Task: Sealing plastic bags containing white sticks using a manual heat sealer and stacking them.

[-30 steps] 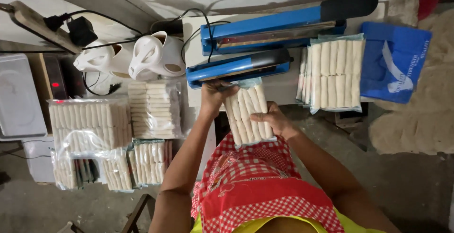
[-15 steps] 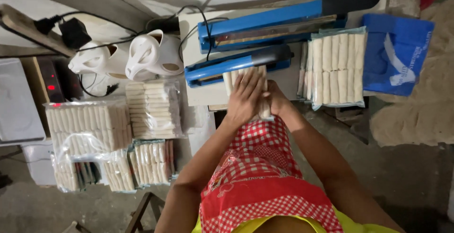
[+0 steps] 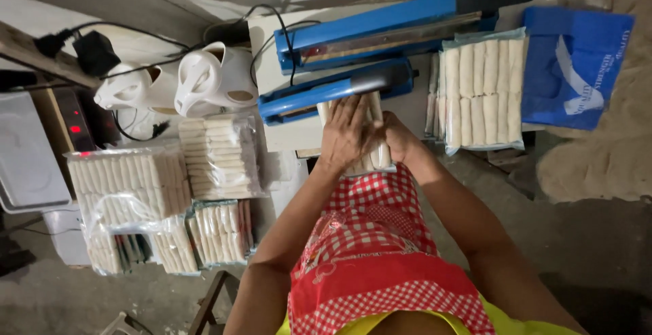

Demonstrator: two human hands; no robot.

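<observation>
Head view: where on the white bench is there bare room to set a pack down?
One bare strip of white bench lies between the small blue sealer and the sealed stack. The left hand and right hand press a pack of rolls at its front edge. Left of the bench, the packs are crowded.

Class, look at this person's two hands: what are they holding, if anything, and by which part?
A clear pack of pale rolls: left hand flat on its top face, right hand at its right edge.
</observation>
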